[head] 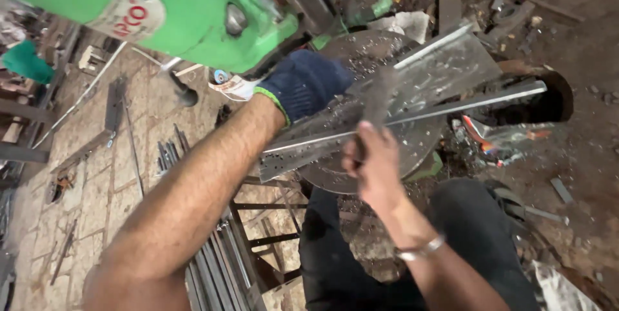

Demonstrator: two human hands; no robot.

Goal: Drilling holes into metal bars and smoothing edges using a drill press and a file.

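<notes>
Gloved left hand pressed flat on steel angle bar; bare right hand grips brush over it.

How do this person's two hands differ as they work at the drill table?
The left hand wears a dark blue glove with a green cuff; the right hand is bare, with a metal bracelet at the wrist. The left hand presses on the angle bar from above; the right hand grips a small flat metal piece upright. Both work over the round drill table.
</notes>
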